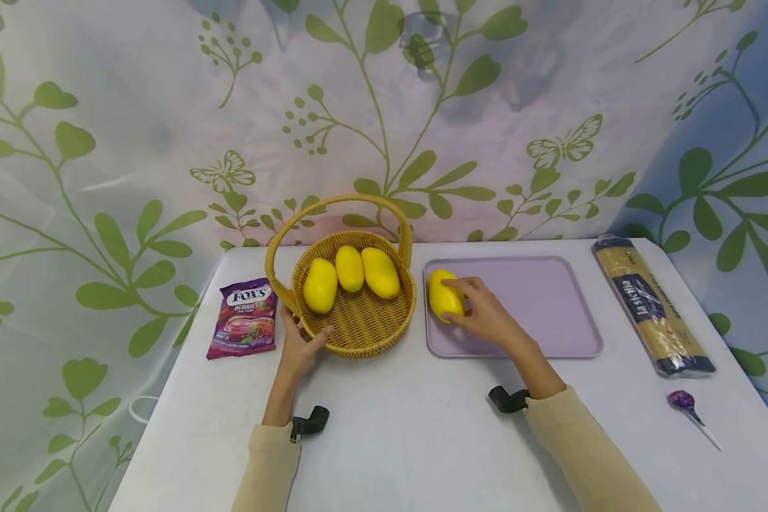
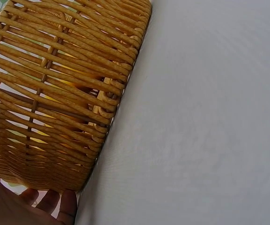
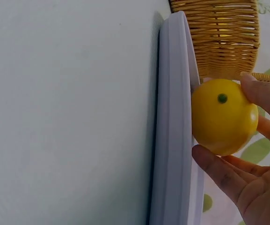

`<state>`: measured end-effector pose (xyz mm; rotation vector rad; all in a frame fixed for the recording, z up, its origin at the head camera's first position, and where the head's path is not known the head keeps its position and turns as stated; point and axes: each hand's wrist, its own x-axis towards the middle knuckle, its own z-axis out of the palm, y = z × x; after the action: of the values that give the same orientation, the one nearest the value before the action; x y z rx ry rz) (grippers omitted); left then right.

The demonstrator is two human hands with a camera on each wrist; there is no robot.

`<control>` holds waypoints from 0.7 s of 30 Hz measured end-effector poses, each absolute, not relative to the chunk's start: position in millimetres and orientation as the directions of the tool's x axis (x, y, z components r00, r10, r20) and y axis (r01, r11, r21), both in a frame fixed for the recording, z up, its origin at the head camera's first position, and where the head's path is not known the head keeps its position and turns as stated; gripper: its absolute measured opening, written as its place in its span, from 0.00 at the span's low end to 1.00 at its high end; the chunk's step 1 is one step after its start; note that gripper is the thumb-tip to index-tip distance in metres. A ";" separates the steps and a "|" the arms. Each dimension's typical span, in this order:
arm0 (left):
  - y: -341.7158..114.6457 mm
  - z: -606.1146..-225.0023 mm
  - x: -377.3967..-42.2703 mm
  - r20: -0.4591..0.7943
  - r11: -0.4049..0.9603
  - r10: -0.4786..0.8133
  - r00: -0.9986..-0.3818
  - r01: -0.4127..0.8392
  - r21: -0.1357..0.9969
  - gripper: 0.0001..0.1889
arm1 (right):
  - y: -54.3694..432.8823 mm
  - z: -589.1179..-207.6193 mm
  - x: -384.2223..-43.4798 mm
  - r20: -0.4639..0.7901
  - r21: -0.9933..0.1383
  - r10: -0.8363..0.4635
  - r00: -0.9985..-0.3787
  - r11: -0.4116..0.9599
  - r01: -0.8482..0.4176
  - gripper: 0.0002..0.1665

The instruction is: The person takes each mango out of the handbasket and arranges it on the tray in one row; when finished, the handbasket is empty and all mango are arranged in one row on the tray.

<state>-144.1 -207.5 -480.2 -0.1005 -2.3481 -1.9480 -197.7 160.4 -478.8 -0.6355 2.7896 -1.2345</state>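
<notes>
My right hand (image 1: 483,313) grips a yellow mango (image 1: 446,297) between thumb and fingers at the left end of the lilac tray (image 1: 525,350). In the right wrist view this mango (image 3: 223,124) shows its green stem spot just above the tray rim (image 3: 174,117). My left hand (image 1: 299,348) holds the near left side of a wicker basket (image 1: 365,331), thumb at the rim. Its fingertips (image 2: 68,206) press the woven wall (image 2: 55,93) low down in the left wrist view. Inside the basket lie three more yellow mangoes (image 1: 350,269), grouped toward the back.
Left of the basket is a purple Fox's candy bag (image 1: 243,320). A spaghetti pack (image 1: 653,309) lies right of the tray, with a lollipop (image 1: 683,402) in front of it. The basket's tall handle (image 1: 333,200) arches upward, and a leaf-patterned curtain (image 1: 384,107) hangs behind the white table (image 1: 397,434).
</notes>
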 end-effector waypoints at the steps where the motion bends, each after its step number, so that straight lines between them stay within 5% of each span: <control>1: -207.6 -480.2 -144.1 0.113 0.186 -0.008 -0.994 0.110 0.976 0.55 | 160.9 -478.8 -197.5 0.140 -0.705 -0.368 -0.919 0.615 -0.354 0.38; 21: -206.3 -479.7 -144.2 0.128 0.178 -0.014 -0.992 0.123 0.976 0.55 | 165.0 -478.8 -195.7 0.172 -0.637 -0.340 -0.924 0.678 -0.368 0.40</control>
<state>-144.2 -206.3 -479.7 -0.1083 -2.3269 -1.9447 -195.7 165.0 -478.8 -0.6150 2.9128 -1.1190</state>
